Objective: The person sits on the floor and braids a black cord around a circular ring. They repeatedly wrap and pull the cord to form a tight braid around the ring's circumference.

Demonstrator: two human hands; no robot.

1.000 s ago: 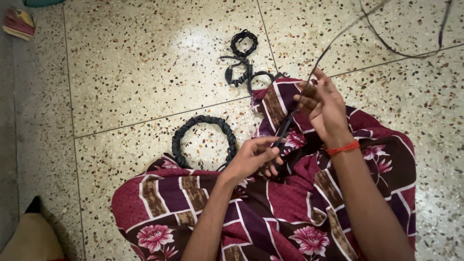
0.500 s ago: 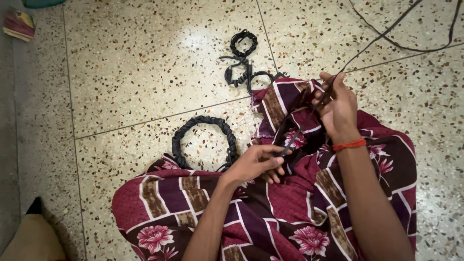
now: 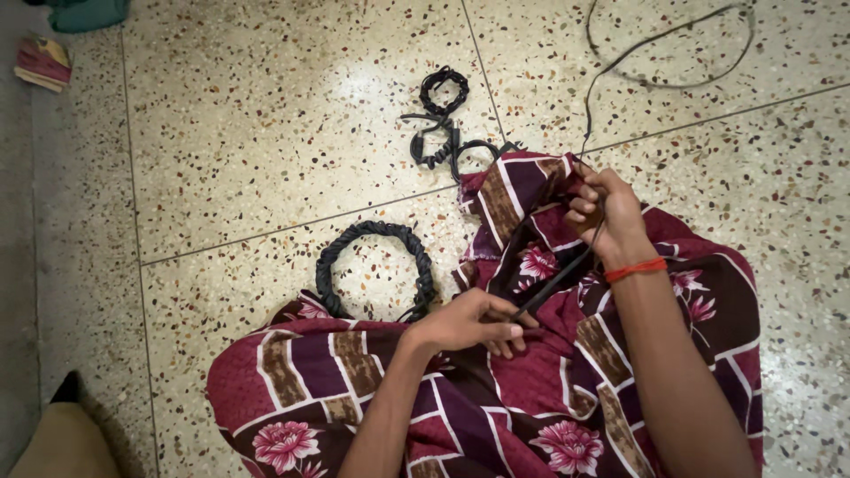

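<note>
Fingers of both the left hand (image 3: 474,323) and right hand (image 3: 602,212) pinch the black cord (image 3: 558,281); keeping it taut between them should help.

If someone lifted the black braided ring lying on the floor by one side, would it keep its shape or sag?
The braided ring would probably hold its shape fairly well: it lies as an even, open circle on the floor. It looks light, being thin plaited strands. The loose black cord beyond curls freely, so unplaited material is likely floppy.
</note>
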